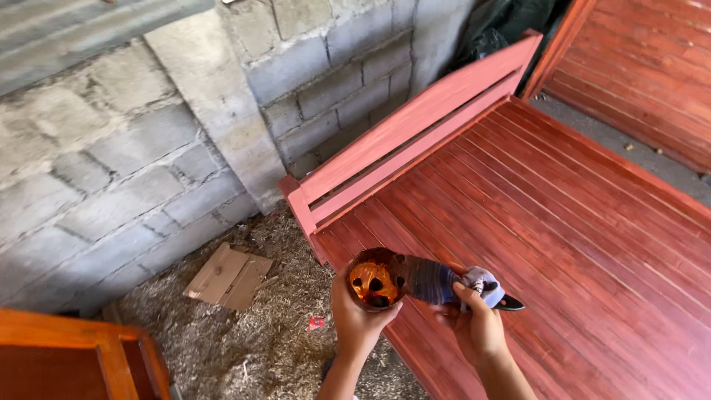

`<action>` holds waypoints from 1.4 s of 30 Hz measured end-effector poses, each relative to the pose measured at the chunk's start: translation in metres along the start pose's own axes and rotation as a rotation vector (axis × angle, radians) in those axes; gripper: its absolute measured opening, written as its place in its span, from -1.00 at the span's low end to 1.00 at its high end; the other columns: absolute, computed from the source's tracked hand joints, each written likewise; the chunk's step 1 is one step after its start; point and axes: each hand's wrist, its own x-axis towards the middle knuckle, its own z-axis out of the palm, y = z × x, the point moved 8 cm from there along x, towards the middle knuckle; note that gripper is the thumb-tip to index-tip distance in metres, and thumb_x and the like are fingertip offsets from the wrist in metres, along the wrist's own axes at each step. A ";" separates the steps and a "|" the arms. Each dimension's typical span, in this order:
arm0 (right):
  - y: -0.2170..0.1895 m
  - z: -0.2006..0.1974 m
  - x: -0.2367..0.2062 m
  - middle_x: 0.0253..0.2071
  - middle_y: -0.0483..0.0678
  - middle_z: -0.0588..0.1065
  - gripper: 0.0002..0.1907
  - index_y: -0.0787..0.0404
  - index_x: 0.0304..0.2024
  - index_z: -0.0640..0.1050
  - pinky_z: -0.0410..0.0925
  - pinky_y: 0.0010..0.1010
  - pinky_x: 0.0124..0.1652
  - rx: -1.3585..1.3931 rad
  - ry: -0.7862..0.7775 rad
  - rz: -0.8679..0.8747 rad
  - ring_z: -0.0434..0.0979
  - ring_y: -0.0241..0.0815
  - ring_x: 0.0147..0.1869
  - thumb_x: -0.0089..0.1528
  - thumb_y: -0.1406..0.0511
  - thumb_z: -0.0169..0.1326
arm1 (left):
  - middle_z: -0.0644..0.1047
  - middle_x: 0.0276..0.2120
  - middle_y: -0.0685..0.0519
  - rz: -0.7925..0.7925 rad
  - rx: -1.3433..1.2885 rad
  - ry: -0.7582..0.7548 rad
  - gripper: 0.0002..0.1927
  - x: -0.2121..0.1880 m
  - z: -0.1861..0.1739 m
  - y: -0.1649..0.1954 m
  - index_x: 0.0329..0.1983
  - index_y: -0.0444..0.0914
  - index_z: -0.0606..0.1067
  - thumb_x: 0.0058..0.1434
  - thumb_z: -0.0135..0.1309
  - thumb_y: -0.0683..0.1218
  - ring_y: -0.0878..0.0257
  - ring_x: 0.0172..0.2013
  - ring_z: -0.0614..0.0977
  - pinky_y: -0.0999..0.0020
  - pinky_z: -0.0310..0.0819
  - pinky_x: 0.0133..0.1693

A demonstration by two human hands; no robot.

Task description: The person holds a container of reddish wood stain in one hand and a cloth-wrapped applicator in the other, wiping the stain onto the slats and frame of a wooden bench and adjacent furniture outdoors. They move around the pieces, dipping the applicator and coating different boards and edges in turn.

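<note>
Holding a small round can (375, 280) from below, the left hand (357, 317) had its fingers curled closed around the can's wall, thumb up near the rim. Inside the can lay a dark liquid with bright orange glints. The can sat over the near edge of a red-brown slatted wooden bed frame (563, 222), level with the person's chest. Just to its right, the right hand (474, 326) was closed around a bundled cloth (452, 283), blue-grey and stained, with the fingers folded over its top; a dark pointed tip stuck out of the bundle's right end, and what it was could not be told. Cloth and can touched at the can's right side. Beyond them ran the frame's raised side rail (415, 133). Left of the bed, a flattened piece of cardboard (228, 277) lay on straw-strewn ground (244, 348), beneath a grey block wall (111, 163).
</note>
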 end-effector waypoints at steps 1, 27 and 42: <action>0.011 0.006 0.010 -0.27 0.02 0.61 -0.67 0.15 0.06 0.50 0.49 -0.26 -0.42 -0.020 0.019 0.006 0.65 -0.02 -0.36 0.23 0.27 0.06 | 0.48 0.04 -0.11 -0.042 -0.031 -0.022 -0.03 0.010 -0.002 -0.020 0.23 -0.35 0.31 -0.28 0.53 -0.13 0.04 0.06 0.61 0.17 0.55 0.11; 0.231 -0.032 0.442 0.08 -0.03 0.50 -0.46 0.20 0.27 0.40 0.52 -0.21 0.00 0.287 0.405 -0.278 0.62 -0.06 0.04 0.23 0.41 0.13 | 0.44 0.10 -0.17 -0.236 0.031 -0.290 -0.02 0.131 0.166 -0.447 0.27 -0.39 0.23 -0.15 0.52 -0.05 0.02 0.12 0.56 0.11 0.51 0.15; 0.310 -0.065 0.614 -0.08 -0.16 0.44 -0.55 0.26 0.19 0.47 0.36 -0.53 0.06 -0.363 0.377 -0.573 0.39 -0.37 0.00 0.26 0.45 0.27 | 0.31 0.25 -0.15 -0.447 0.035 -0.297 0.12 0.121 0.205 -0.570 0.38 -0.32 0.11 -0.20 0.53 -0.15 0.03 0.23 0.48 0.10 0.50 0.17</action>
